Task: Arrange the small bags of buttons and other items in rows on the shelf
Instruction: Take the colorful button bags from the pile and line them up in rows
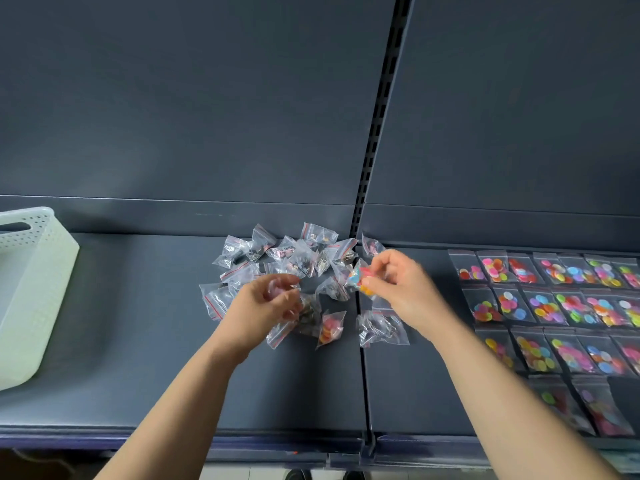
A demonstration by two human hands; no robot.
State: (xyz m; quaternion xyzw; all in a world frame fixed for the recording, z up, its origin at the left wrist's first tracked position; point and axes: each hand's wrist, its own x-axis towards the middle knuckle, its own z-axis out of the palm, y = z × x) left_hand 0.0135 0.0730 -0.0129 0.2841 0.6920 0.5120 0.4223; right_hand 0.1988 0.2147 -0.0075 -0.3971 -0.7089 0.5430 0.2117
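above dark grey shelf [138, 341], right hand [398, 285] pinching small clear bag of coloured buttons [358, 280]; left hand [266, 306] curled, grip unclear.

Bare left hand [266, 304] — bare right hand [398, 289].

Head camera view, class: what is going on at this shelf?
A person is arranging things on a dark shelf. The right hand pinches a bag of coloured buttons at the edge of a loose pile of bags. The left hand reaches into that pile, too blurred to tell its grip. Rows of button bags already lie at the right; a white basket stands at the left.
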